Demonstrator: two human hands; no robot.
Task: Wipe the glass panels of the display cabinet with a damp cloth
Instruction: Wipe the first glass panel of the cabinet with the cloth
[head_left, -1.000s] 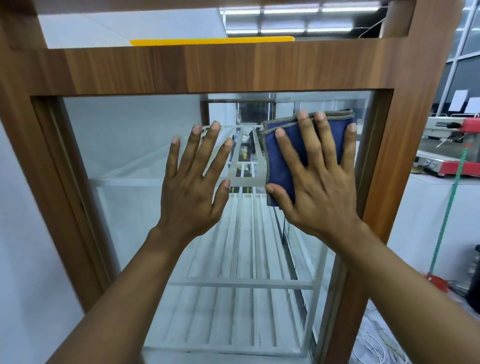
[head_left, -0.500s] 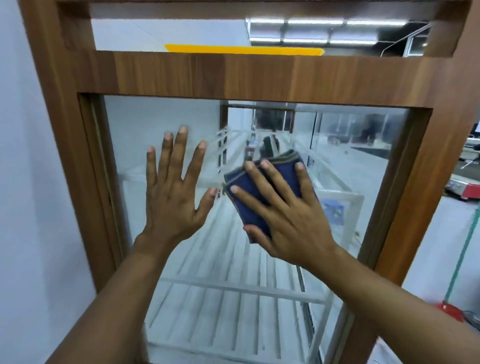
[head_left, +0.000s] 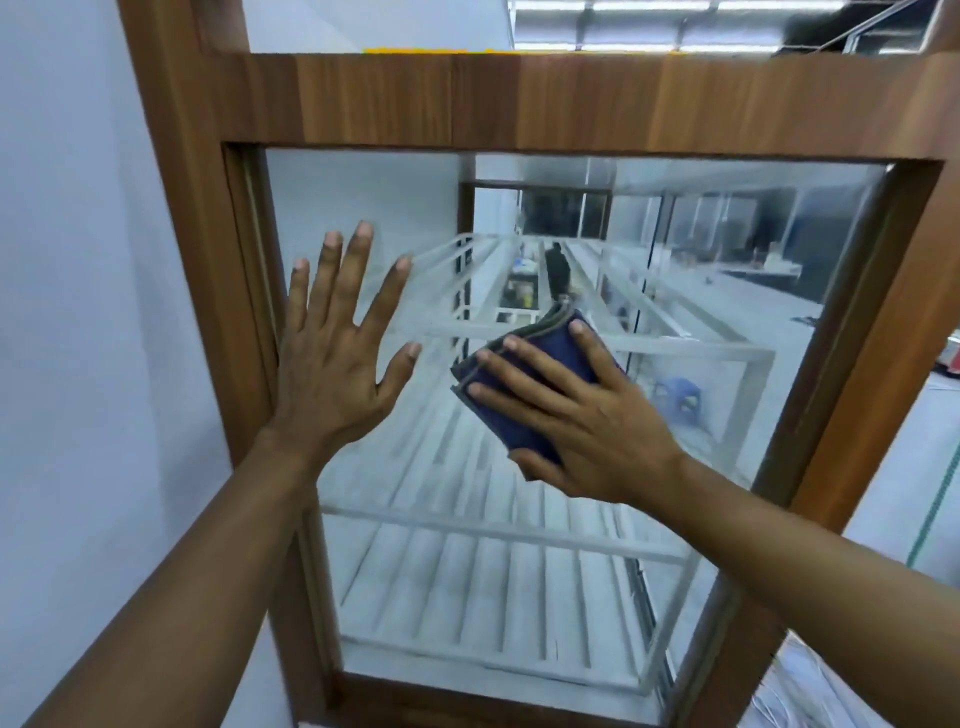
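The left hand (head_left: 332, 364) lies flat, fingers straight and spread wide, against the clear glass panel (head_left: 363, 197) of the brown wooden display cabinet (head_left: 519, 98). Just right of its thumb, the right hand (head_left: 587, 421) presses a folded dark-blue cloth (head_left: 543, 340) onto the same pane, straight fingers fanned across the fabric. Beyond the fingertips, behind the glass, sit white slatted shelves (head_left: 467, 597).

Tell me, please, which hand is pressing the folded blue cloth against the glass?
The right hand, fingers flat over the folded blue cloth; the left hand lies bare on the glass panel.
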